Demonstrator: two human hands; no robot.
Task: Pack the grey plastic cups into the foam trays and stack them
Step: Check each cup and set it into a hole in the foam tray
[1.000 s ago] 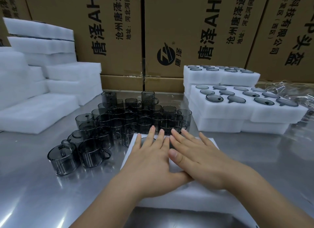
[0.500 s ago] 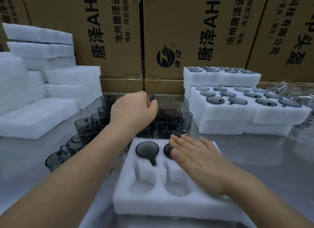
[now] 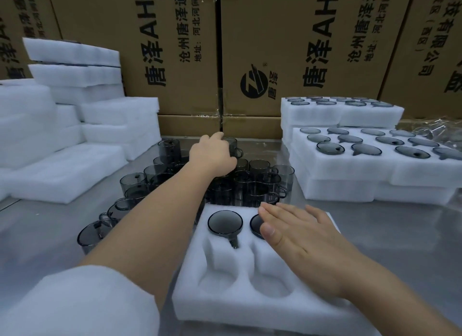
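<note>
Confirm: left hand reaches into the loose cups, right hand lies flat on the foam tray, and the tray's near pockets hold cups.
Wrong on the pockets: the head view shows the near pockets of the foam tray empty; only far ones hold cups. Left hand and right hand are as stated.

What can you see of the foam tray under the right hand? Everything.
The foam tray is a thick white block of soft-looking foam, lying flat on the steel table, nearest the camera. Four round pockets show: the far two hold grey cups, one half hidden by the right hand; the near two are empty. That hand rests flat on its far right part, fingers straight, and with the forearm hides whatever lies further right.
</note>
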